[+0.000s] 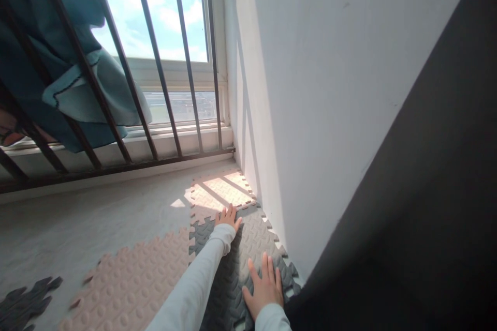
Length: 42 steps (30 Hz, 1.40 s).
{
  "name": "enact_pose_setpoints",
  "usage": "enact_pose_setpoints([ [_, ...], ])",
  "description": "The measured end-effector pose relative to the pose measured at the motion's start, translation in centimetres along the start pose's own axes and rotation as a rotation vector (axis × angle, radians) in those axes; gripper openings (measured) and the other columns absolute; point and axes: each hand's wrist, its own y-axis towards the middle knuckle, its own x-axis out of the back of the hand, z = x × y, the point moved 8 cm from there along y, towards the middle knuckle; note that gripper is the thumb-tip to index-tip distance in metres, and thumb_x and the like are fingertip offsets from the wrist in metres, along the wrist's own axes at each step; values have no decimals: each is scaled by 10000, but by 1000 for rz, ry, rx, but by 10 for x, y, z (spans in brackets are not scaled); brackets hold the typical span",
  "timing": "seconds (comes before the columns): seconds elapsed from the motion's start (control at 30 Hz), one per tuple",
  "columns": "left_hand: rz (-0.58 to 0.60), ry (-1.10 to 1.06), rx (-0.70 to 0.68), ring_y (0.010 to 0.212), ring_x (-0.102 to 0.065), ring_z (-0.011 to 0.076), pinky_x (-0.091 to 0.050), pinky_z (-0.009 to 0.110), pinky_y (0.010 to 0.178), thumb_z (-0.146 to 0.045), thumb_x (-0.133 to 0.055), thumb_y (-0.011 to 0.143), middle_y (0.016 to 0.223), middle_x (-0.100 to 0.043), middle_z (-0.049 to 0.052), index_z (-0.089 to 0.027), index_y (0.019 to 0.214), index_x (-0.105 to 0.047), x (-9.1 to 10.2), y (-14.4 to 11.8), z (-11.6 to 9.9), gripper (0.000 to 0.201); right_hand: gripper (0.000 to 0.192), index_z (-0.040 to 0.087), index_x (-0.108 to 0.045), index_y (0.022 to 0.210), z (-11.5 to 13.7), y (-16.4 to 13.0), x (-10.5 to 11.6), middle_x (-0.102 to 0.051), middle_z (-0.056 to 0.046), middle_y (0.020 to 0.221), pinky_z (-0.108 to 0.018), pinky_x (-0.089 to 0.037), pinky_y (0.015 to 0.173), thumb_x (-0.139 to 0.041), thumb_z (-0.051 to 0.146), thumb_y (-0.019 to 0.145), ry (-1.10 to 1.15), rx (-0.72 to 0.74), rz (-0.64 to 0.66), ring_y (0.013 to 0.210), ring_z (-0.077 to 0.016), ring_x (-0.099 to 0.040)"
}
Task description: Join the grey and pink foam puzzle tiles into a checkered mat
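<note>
Directly beneath both hands (228,217), grey mat (248,238).

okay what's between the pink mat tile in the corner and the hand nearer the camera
In the head view, the grey mat tile spans that stretch: the left hand presses its far edge beside the pink tile; the right hand rests on it.

We see a barred window (166,36) ahead, a teal cloth (58,62) draped over its black bars (155,57) at left. A white wall (330,88) runs along our right, bare floor (77,217) lies below, and a loose dark piece (23,302) sits apart.
</note>
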Motion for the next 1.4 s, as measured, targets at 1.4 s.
enact_pose_setpoints([
  [1.4, -83, 65, -189, 1243, -220, 287, -138, 496, 1003, -524, -315, 788, 1380, -270, 94, -192, 1295, -314, 6, 21, -79, 606, 644, 376, -318, 1250, 2, 2, -9, -155, -45, 1396, -440, -84, 1019, -492, 595, 670, 104, 34, 109, 1267, -247, -48],
])
